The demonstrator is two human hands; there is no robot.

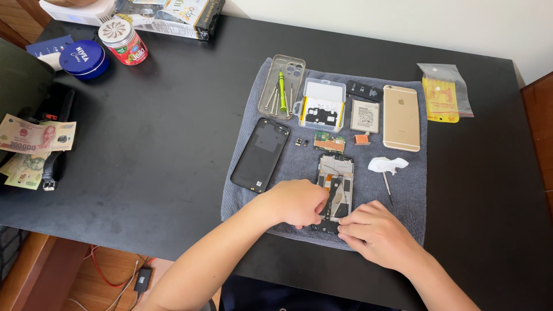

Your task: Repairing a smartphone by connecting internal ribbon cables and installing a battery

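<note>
An opened phone frame (336, 179) with bare inner parts lies on a grey towel (415, 196) near the table's front edge. My left hand (296, 201) rests on its lower left side, fingers curled against the frame. My right hand (374, 230) presses on its lower right corner with the fingertips. A black back cover (261, 154) lies just left of the frame. A small green circuit board (329, 141) and a tiny camera part (299, 141) sit above it.
On the towel: a clear case holding screwdrivers (281, 87), a small clear parts box (322, 105), a battery (364, 116), a gold phone face down (401, 117), a white wipe (387, 165). Off it: a yellow bag (442, 98), a blue tin (84, 59), a red jar (123, 41), banknotes (34, 138).
</note>
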